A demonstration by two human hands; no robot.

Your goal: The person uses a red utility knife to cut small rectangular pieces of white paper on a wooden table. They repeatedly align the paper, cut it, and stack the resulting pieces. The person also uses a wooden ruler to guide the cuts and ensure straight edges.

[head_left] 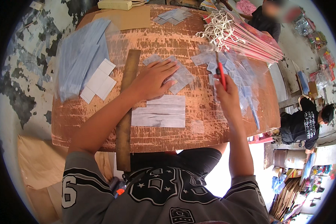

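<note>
My left hand [153,80] lies flat with its fingers stretched over some cut pieces of clear plastic sheet [183,78] at the middle of the table. Closed around the red handle of a knife [222,74] is my right hand [228,97], the thin dark blade pointing away from me. The knife is over the left side of a loose heap of small clear plastic pieces [246,78]. A long brown ruler-like strip [123,130] runs under my left forearm and past the table's near edge. Just below my left hand is a pale grey, streaked rectangular sheet [164,115].
Long bluish plastic sheets [78,56] and white cards [99,82] lie at the left. Cardboard [128,16] and more plastic pieces [172,16] are at the back. Red-and-white sticks with white cords [246,41] fill the far right. Two people are beyond the table's right side.
</note>
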